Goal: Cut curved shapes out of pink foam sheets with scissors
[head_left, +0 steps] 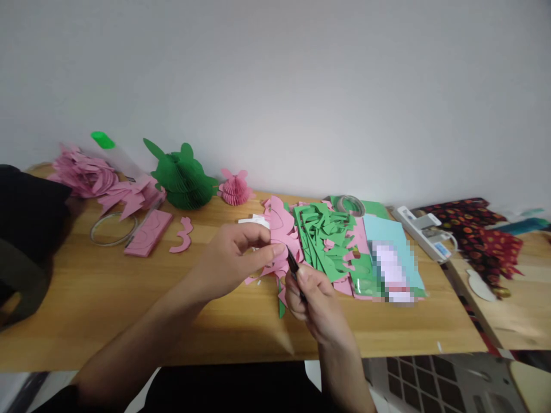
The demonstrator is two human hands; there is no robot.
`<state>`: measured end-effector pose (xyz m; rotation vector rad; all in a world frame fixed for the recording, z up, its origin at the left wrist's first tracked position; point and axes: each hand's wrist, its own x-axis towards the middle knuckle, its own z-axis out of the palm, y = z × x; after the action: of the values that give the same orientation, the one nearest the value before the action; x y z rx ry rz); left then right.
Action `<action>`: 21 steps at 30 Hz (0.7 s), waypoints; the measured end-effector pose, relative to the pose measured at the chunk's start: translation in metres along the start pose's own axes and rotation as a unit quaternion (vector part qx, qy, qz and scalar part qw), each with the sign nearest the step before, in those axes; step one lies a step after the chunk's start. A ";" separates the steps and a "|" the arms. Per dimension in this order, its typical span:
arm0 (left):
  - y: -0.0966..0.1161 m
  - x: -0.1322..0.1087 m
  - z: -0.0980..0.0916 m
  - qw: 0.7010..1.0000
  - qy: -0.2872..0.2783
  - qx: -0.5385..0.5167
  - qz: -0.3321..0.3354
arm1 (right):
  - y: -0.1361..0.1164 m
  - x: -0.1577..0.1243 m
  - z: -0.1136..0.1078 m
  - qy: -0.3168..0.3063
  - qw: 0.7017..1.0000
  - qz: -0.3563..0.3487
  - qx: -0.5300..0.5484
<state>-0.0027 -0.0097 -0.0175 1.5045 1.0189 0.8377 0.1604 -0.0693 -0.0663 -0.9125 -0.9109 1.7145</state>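
My left hand (243,252) pinches a pink paper piece (282,221) between thumb and fingers. Dark curved outlines are drawn on the paper. My right hand (312,298) is closed around a slim black tool (293,263), its tip at the paper's lower edge beside my left thumb. Fingers cover much of the tool, so I cannot tell its exact kind. Just beyond both hands lies a heap of green paper scraps (325,241) over pink ones. To the left are a curvy pink cutout (183,235) and a pink paper stack (148,234) marked with outlines.
Along the wall stand a green honeycomb paper figure (185,178), a smaller pink one (235,188) and crumpled pink paper (81,172). Tape rolls lie left (113,229) and right (350,205). Light-blue sheets (391,229), a white power strip (424,232) and dark patterned cloth (469,229) sit rightward.
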 end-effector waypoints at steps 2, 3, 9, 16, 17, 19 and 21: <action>0.001 0.001 -0.001 1.000 -0.006 0.013 0.004 | 0.000 0.000 -0.001 0.002 1.000 0.002 -0.003; 0.001 0.001 -0.001 1.000 -0.011 0.021 0.006 | 0.001 -0.001 -0.001 0.002 1.000 0.002 -0.005; 0.003 0.005 -0.004 0.998 -0.052 0.040 0.015 | -0.001 -0.002 -0.005 0.000 1.000 -0.002 -0.017; 0.006 0.006 -0.006 0.997 -0.077 0.029 -0.006 | -0.003 -0.004 -0.008 -0.005 1.000 -0.005 -0.026; 0.006 0.007 -0.006 0.996 -0.080 0.028 -0.010 | -0.003 -0.004 -0.009 -0.007 1.000 -0.004 -0.025; 0.006 0.007 -0.006 0.996 -0.083 0.025 -0.015 | -0.003 -0.004 -0.009 -0.009 1.000 0.000 -0.022; 0.005 0.007 -0.007 0.996 -0.084 0.022 -0.015 | -0.003 -0.004 -0.009 -0.009 1.000 0.005 -0.020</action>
<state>-0.0051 -0.0010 -0.0118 1.5646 0.9389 0.6596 0.1704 -0.0707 -0.0667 -0.9305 -0.9558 1.7208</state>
